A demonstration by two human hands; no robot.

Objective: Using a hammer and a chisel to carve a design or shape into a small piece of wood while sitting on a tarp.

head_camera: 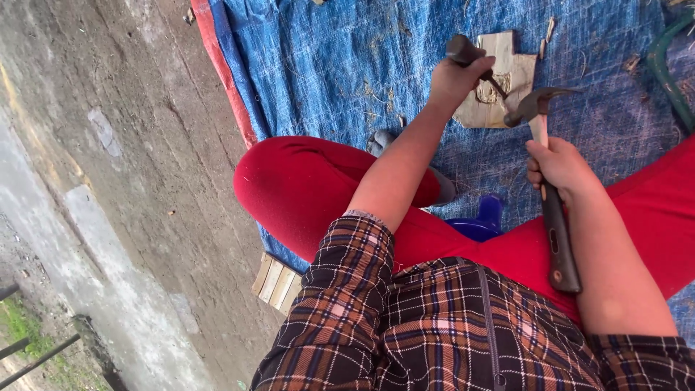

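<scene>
My left hand [455, 78] grips a dark-handled chisel [472, 59], its tip resting on a small flat wooden piece [510, 76] with a carved hollow, lying on a blue tarpaulin [340, 65]. My right hand [559, 166] holds a claw hammer [539, 116] by its pale and black handle, the steel head raised just right of the chisel. I sit with red-trousered legs spread around the work, wearing a plaid shirt.
A blue plastic object [483, 221] pokes out between my legs. Stacked wooden slats [278, 282] lie at the tarpaulin's near edge. Bare concrete ground [130, 181] stretches left. A green hose [670, 65] curves at the top right. Wood chips dot the tarpaulin.
</scene>
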